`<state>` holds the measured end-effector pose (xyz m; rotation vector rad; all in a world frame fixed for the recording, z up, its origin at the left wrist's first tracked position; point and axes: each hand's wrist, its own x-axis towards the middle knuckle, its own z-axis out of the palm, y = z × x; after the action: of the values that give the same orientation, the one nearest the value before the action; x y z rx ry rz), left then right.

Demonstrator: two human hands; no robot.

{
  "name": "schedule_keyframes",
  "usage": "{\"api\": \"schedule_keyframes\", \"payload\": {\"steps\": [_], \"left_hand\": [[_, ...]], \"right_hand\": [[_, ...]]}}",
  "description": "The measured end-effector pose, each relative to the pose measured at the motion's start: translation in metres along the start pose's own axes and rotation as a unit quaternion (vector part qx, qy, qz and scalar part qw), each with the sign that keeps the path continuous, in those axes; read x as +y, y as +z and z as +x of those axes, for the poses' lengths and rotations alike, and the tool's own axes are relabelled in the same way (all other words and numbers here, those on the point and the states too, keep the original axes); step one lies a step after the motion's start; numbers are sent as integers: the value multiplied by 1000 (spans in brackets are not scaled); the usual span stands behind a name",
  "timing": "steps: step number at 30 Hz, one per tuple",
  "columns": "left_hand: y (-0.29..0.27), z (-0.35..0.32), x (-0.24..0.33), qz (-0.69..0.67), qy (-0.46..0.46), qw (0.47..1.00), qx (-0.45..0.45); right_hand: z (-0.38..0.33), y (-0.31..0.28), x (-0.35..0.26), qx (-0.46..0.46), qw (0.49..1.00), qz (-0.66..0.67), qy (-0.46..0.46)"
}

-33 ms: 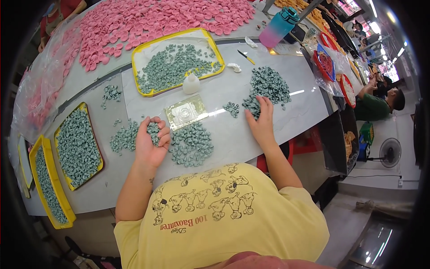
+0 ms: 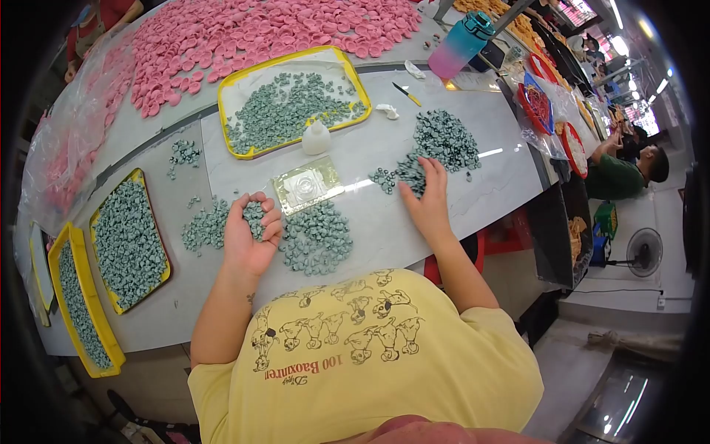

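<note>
My left hand [image 2: 251, 240] is raised over the near part of the table, its fingers curled round. Small grey-green pieces [image 2: 254, 214] show inside the curl. On its left lies a loose heap of the same pieces [image 2: 205, 226], and on its right another heap [image 2: 316, 238]. My right hand [image 2: 430, 198] rests its fingertips on the near edge of a darker, glossy heap [image 2: 445, 139], fingers apart and thumb out. A small cluster [image 2: 383, 179] lies left of those fingers. Between my hands sits a clear plate with a round centre [image 2: 304, 188].
Yellow-rimmed trays of green pieces stand at the back [image 2: 238, 153] and left [image 2: 167, 275]. Behind the plate are a white squeeze bottle [image 2: 316, 139] and a yellow-handled knife [image 2: 406, 94]. Pink cup-shaped pieces [image 2: 274, 33] cover the far table. A blue-pink bottle [image 2: 458, 50] stands far right.
My right hand has shifted slightly left, and the pieces under its fingers have moved left toward the small cluster. My left hand stays in place.
</note>
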<state>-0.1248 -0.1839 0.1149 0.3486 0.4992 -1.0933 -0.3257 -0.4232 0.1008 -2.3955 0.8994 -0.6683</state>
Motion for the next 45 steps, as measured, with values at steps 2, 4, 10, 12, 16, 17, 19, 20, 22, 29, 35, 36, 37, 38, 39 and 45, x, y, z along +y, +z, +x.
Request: {"api": "schedule_keyframes", "payload": {"steps": [2,4,10,12,16,17,19,20,22,29,35,36,37,38,39,45], "left_hand": [[2,-2,1,-20,-7,1000,16],[5,-4,3,-41,-14,999,31],[-9,-3,26,-68,-49,996,10],[-22,0,36,-8,-42,998,-50],[-23,0,49,14,-37,999,-19],[-24,0,50,37,-27,999,-13],[-27,-3,54,58,-16,998,-6],[-27,-4,57,74,-7,997,-2],[-29,-8,64,88,5,996,3],[-37,-23,108,274,143,948,79],[-67,-35,147,760,331,520,206],[-71,-38,150,798,374,409,236],[-72,-40,150,797,374,410,239],[-73,-43,151,824,348,364,260],[-75,-45,153,848,320,317,280],[-84,-53,164,855,319,299,279]], "right_hand": [[0,9,-13,-11,1000,5,-2],[1,16,-23,-41,999,14,-32],[6,22,-44,-37,996,49,-72],[4,25,-50,-30,996,32,-83],[-4,38,-54,-67,996,-28,-57],[-5,42,-55,-85,994,-29,-61],[-6,53,-53,-82,994,-45,-62],[-5,59,-54,-77,993,-60,-61],[-1,65,-64,-59,993,-61,-88],[16,102,-109,-90,971,-79,-209],[11,137,-141,-186,956,-149,-170],[10,142,-145,-188,956,-146,-173],[10,144,-148,-195,953,-156,-169],[10,147,-151,-202,951,-166,-164],[9,149,-155,-204,950,-166,-166],[7,158,-170,-229,944,-197,-135]]}}
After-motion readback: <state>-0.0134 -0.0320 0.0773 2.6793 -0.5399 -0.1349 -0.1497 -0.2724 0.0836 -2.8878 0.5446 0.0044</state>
